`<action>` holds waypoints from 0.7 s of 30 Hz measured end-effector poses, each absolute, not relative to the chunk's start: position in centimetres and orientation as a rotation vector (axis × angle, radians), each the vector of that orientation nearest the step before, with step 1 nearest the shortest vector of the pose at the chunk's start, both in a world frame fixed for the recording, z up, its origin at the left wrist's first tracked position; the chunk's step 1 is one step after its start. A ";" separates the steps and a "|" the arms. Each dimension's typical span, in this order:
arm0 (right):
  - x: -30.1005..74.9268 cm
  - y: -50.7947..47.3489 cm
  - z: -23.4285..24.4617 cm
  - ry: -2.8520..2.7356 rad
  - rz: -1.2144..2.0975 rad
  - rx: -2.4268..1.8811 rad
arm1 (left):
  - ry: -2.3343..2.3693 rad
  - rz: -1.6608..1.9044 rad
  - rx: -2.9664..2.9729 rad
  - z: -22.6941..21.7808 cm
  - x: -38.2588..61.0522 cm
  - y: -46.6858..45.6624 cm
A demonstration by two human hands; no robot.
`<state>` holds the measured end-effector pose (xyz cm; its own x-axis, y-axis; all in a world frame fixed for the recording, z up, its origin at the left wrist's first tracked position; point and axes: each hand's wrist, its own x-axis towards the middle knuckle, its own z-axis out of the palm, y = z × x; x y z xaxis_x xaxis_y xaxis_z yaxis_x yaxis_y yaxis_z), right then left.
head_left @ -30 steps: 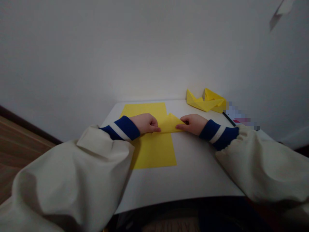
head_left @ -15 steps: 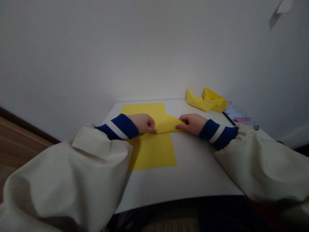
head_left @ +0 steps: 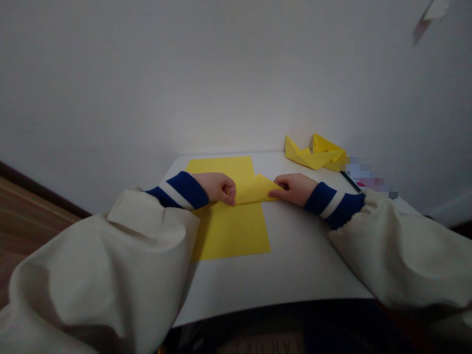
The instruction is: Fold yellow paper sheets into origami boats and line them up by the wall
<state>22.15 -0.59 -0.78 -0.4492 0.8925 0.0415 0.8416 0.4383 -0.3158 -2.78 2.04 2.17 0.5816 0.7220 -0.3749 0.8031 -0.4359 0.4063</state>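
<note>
A folded piece of yellow paper stretches between my two hands, with a pointed corner standing up toward its right half. My left hand pinches its lower edge at the left, thumb and fingers closed together. At the right tip, my right hand grips the same paper between thumb and curled fingers. Beneath it a flat yellow paper sheet lies on the white table; my left hand and sleeve cover part of this sheet.
Folded yellow paper boats stand at the back right of the white table, near the wall. Beside them are a dark pen-like stick and a blurred, pixelated item. Brown wood shows at the left.
My left hand has shifted slightly left along the lower edge of the folded paper. My right hand keeps its grip at the right tip.
</note>
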 end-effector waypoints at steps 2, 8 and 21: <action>22.2 -0.6 -0.8 -2.486 0.382 -1.527 | 1.183 -0.195 2.271 2.2 -2.8 2.0; 22.0 -0.8 -0.6 -2.478 0.361 -1.520 | 1.344 0.050 2.373 2.4 -0.9 0.4; 21.8 -0.8 -0.3 -2.465 0.370 -1.580 | 1.325 0.646 2.621 -0.4 0.8 -0.5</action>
<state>21.79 -0.77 -0.32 -0.4137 0.9101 0.0248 0.8627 0.4005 -0.3088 0.79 -0.49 -0.38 0.5215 0.7936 0.3135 0.7360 -0.6043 0.3053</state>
